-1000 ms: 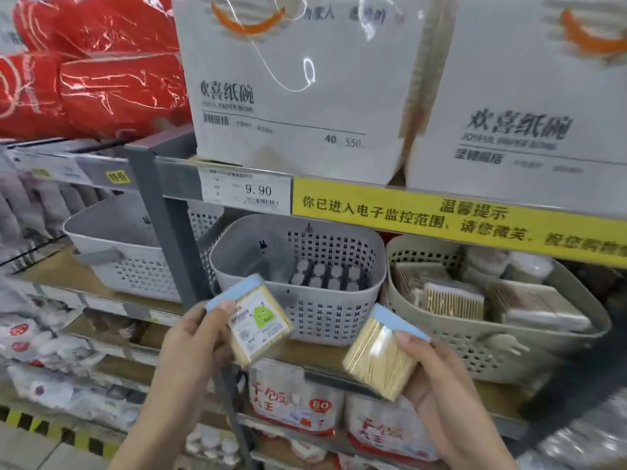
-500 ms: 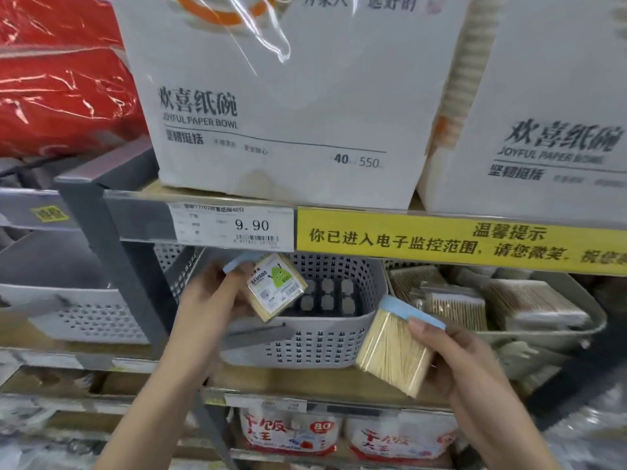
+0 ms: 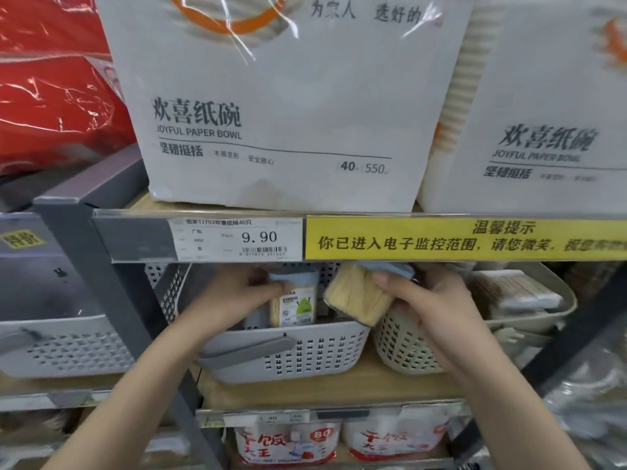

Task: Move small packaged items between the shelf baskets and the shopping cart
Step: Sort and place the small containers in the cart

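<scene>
Two clear toothpick boxes with blue lids are held over the grey perforated basket [image 3: 305, 354] on the shelf. My left hand [image 3: 234, 293] grips the labelled box [image 3: 294, 308], upright, its base inside the basket's mouth. My right hand [image 3: 437, 307] grips the other toothpick box [image 3: 356, 296], tilted, above the basket's right rim. Both hands reach in under the upper shelf's price rail. The basket's inside is mostly hidden by the hands and boxes.
A beige basket [image 3: 403, 347] with packs of sticks stands to the right, a pale grey basket [image 3: 68, 347] to the left past the grey upright post [image 3: 112, 300]. Large paper bowl packs [image 3: 288, 106] sit on the shelf above. Red-and-white packs [image 3: 288, 442] fill the shelf below.
Both hands moved forward and up into the shelf gap. The left box went from above the basket's rim down into its mouth, and the right box came over the basket's right edge.
</scene>
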`<state>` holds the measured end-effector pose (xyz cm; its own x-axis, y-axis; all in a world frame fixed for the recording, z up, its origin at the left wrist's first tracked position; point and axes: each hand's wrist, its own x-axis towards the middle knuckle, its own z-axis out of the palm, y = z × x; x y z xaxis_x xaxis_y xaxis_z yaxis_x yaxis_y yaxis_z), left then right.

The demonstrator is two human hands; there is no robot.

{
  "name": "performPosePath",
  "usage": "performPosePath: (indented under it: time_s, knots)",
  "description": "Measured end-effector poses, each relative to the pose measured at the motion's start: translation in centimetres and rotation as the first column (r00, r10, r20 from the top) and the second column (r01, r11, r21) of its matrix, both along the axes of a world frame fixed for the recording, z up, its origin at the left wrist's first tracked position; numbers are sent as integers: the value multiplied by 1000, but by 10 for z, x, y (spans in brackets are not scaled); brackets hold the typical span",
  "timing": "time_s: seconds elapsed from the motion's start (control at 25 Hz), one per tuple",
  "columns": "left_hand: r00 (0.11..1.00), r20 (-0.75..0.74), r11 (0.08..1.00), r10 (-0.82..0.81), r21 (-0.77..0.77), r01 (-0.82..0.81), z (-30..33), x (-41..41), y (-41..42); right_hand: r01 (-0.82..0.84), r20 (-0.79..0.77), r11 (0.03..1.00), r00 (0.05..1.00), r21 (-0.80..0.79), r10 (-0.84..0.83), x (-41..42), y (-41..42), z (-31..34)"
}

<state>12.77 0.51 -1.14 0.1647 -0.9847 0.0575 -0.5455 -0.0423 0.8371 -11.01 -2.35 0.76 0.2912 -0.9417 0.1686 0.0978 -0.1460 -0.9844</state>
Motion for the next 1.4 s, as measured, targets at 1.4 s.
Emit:
performPosePath:
  time_s: [1.4]
  knots:
    - [778,459,860,-430,469,199,-51,-23,-73,-508,-915,851,269,131,301,49,-67,-7]
